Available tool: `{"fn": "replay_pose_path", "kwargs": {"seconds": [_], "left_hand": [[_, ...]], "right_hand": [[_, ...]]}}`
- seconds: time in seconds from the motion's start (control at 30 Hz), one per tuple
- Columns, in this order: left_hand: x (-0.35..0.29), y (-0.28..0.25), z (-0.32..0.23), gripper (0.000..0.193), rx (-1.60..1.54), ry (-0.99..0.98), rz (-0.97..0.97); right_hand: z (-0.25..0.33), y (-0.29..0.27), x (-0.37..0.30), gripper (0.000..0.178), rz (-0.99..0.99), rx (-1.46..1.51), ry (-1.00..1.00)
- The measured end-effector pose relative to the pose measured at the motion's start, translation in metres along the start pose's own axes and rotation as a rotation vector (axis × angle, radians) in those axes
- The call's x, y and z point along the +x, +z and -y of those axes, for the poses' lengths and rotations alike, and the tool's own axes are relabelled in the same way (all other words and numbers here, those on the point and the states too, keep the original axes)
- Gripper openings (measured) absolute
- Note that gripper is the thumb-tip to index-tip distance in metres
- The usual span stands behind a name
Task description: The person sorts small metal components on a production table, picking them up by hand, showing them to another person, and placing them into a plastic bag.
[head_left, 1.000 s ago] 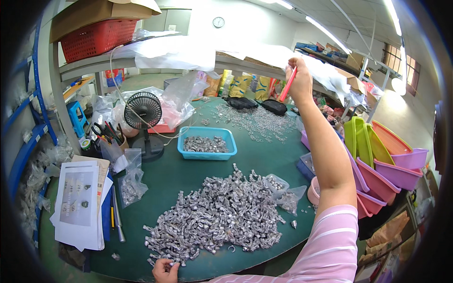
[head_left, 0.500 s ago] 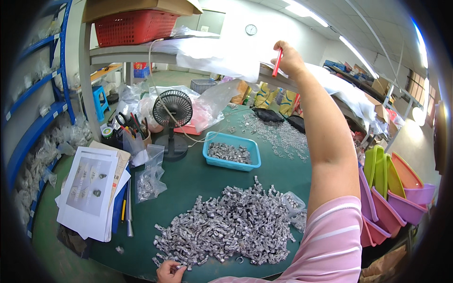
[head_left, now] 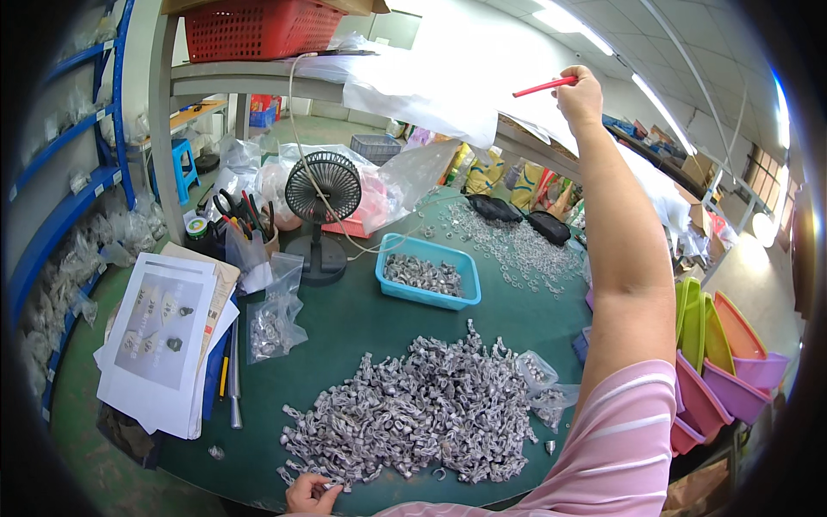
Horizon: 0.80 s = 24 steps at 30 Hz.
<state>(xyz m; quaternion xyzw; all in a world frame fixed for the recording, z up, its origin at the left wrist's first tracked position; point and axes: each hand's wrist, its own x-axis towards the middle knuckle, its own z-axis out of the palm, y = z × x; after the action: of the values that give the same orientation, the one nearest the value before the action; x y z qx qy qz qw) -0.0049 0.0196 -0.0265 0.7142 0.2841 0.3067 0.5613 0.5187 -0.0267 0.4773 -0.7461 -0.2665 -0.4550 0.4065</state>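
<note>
My right hand [head_left: 581, 96] is raised high at arm's length, closed round a slim red pen [head_left: 544, 87] whose tip points left. It is in front of a shelf covered with white sheeting [head_left: 422, 95]. Low at the table's near edge, my left hand [head_left: 310, 495] rests with thumb and forefinger curled together. It touches the near left edge of a big heap of small grey metal fittings [head_left: 422, 409]; whether a piece is pinched there is too small to tell. Behind the heap, a light-blue plastic tray [head_left: 472, 280] holds more small metal parts.
Left on the green table [head_left: 345, 336] are printed sheets [head_left: 155, 336], a bag of parts [head_left: 274, 327] and a black fan [head_left: 324, 189]. Loose clear rings [head_left: 521, 258] and black pouches [head_left: 548, 227] lie far right. Coloured bins [head_left: 706, 392] stand at the right; a red basket [head_left: 258, 34] sits above.
My right hand has moved right, and the red pen has swung from nearly upright to nearly level. The view has shifted slightly. My left hand stays at the heap's edge.
</note>
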Motion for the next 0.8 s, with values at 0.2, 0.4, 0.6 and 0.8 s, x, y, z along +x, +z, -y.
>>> {"fn": "replay_pose_path", "kwargs": {"seconds": [0.2, 0.4, 0.6, 0.8], "left_hand": [[0.0, 0.003, 0.004, 0.022, -0.093, -0.011, -0.021], [0.0, 0.004, 0.002, 0.023, -0.12, -0.007, -0.049], [0.0, 0.002, -0.001, 0.025, -0.093, 0.003, -0.071], [0.002, 0.0, -0.011, 0.024, -0.101, -0.02, -0.053]], "right_hand": [[-0.001, -0.01, 0.01, 0.019, -0.166, 0.234, 0.269], [-0.003, -0.019, -0.001, 0.031, -0.373, 0.05, 0.146], [-0.013, -0.039, -0.003, 0.023, -0.513, -0.009, 0.32], [-0.025, -0.037, -0.015, 0.02, 0.109, 0.388, 0.307]]}}
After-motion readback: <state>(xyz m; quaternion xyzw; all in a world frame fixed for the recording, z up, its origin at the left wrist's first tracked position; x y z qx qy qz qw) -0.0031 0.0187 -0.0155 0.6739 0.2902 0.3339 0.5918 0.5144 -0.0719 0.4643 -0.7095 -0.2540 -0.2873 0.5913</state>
